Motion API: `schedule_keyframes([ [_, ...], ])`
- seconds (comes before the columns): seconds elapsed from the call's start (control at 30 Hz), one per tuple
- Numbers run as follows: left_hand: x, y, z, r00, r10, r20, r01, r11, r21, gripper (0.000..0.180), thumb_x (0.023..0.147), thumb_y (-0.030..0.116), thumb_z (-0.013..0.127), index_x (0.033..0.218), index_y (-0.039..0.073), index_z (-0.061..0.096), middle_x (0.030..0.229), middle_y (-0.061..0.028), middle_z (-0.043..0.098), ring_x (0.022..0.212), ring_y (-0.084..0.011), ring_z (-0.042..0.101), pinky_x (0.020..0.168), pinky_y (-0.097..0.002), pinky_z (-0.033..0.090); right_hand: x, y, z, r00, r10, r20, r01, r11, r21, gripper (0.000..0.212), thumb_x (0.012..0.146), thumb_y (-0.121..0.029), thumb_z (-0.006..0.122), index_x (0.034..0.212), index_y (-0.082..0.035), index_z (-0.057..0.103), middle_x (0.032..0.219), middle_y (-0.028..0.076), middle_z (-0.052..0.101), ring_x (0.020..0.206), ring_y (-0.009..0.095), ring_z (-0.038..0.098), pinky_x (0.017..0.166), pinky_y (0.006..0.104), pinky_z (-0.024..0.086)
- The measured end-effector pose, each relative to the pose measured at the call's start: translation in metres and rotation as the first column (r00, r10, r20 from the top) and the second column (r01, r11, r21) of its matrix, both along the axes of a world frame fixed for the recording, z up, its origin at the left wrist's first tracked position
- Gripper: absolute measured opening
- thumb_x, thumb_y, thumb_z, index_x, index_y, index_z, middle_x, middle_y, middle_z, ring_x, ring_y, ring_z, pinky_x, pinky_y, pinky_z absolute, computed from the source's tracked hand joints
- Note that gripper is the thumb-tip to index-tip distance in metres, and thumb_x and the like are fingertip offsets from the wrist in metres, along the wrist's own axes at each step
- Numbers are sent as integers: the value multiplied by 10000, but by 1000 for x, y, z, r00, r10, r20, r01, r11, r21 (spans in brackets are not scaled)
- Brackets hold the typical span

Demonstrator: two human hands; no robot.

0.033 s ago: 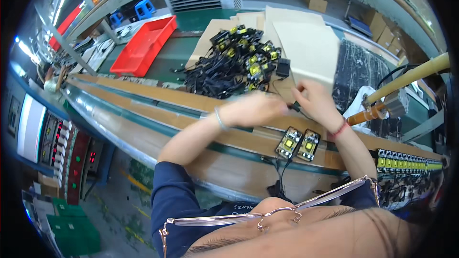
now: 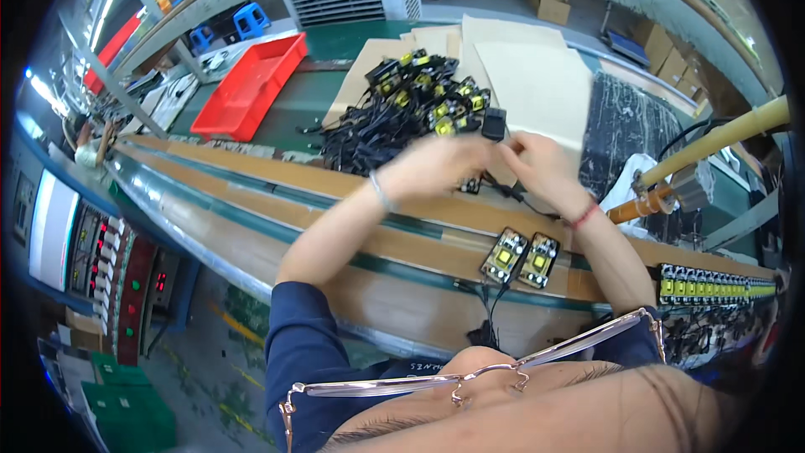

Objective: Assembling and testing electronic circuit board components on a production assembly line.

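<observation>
My left hand is smeared by motion, and its fingers cannot be made out. My right hand meets it with thumb and fingers pinched together; what they hold is hidden. Under the two hands a black cable runs toward my right wrist, and part of a small circuit board shows below my left hand. Just beyond them lies a small black box, beside a heap of circuit boards with black cables. Nearer to me, two boards with yellow parts, a left board and a right board, lie side by side.
A red tray stands at the far left of the heap. Pale cardboard sheets lie beyond my right hand. A row of boards lines the right edge. A yellowish pole juts in from the right.
My hands have come closer together and slightly up. Part of a circuit board now shows below my left hand, and more of the cable by my right hand is visible.
</observation>
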State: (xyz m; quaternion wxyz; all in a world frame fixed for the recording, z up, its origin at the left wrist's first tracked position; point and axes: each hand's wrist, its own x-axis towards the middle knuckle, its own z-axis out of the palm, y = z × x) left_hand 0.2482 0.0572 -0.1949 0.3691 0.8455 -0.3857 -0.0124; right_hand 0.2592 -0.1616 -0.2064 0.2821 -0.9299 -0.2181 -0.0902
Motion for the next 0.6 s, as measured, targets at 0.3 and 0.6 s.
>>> schedule_keyframes([
  [0.3, 262, 67, -38, 587, 698, 410, -804, 440, 400, 599, 803, 562, 575, 1114, 53, 640, 1042, -142, 679, 901, -330, 645, 766, -423, 502, 180, 137, -43, 933, -349, 86, 360, 908, -216, 731, 809, -691, 476, 929, -4, 693, 956, 213, 669, 848, 392, 641, 746, 474, 506],
  [0.6, 240, 55, -67, 625, 660, 417, -772, 600, 207, 744, 807, 695, 474, 869, -11, 697, 884, -179, 686, 771, -359, 633, 744, -419, 486, 192, 138, -33, 963, -93, -251, 46, 982, -185, 593, 837, -530, 512, 1063, -3, 662, 1035, 189, 672, 918, 347, 638, 744, 396, 490],
])
